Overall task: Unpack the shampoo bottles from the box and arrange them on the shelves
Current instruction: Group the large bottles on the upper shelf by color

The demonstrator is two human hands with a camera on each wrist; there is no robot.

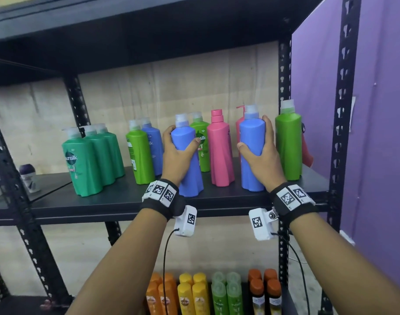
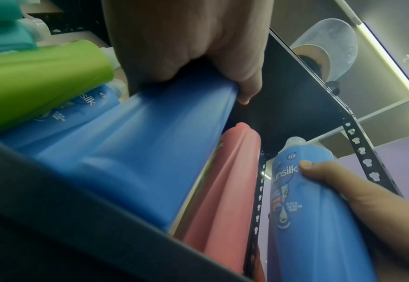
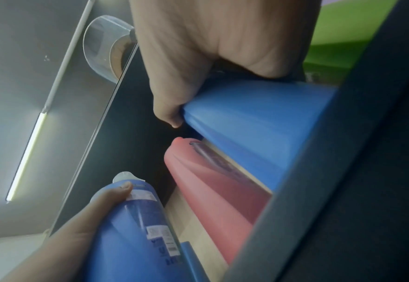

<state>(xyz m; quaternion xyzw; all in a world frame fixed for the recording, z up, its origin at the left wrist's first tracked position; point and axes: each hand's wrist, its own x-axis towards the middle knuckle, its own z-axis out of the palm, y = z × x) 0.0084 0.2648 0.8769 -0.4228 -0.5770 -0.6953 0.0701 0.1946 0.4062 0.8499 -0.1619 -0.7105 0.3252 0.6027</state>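
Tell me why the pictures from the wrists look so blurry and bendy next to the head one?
Head view: sharp and evenly lit, only the rack posts bow near the edges. Left wrist view: the left hand and its blue bottle sit so close that they smear, and a ceiling light glares. Right wrist view: the right hand looms soft, its blue bottle fuzzy.

Head view: looks forward and slightly down at the shelf [image 1: 217,201] from arm's reach.
Left wrist view: looks up along the left hand [image 2: 186,42], very close.
Right wrist view: looks up along the right hand [image 3: 210,47], equally close.
Shared: the pink bottle [image 2: 225,181] shows in all three views.
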